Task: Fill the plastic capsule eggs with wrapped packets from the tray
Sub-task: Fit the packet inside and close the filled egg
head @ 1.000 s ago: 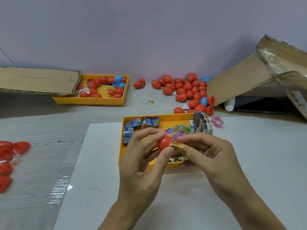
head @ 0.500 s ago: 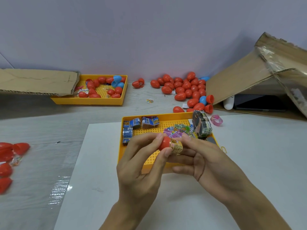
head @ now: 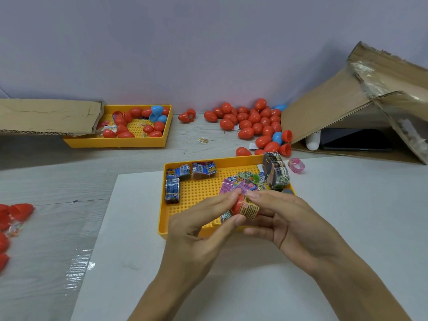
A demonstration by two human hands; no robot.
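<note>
A red capsule egg (head: 238, 204) is pinched between the thumb and fingers of my left hand (head: 199, 228), just above the near edge of the yellow tray (head: 185, 205). A yellow wrapped packet (head: 249, 208) sticks out of the egg's right side, and my right hand (head: 289, 221) pinches it with thumb and forefinger. The tray holds blue packets (head: 179, 173) at its far left, loose pink and green packets (head: 243, 184), and a bundled stack of packets (head: 276, 171) at its far right corner.
A pile of red and blue eggs (head: 252, 123) lies at the back. A second yellow tray (head: 120, 140) with eggs sits back left, partly under cardboard (head: 46, 117). More red eggs (head: 14, 214) lie at the far left. A torn cardboard box (head: 359, 107) stands on the right.
Both hands shifted slightly toward me and lower over the tray's near edge. The packet, first held at the egg's opening, now sits further into the egg.
</note>
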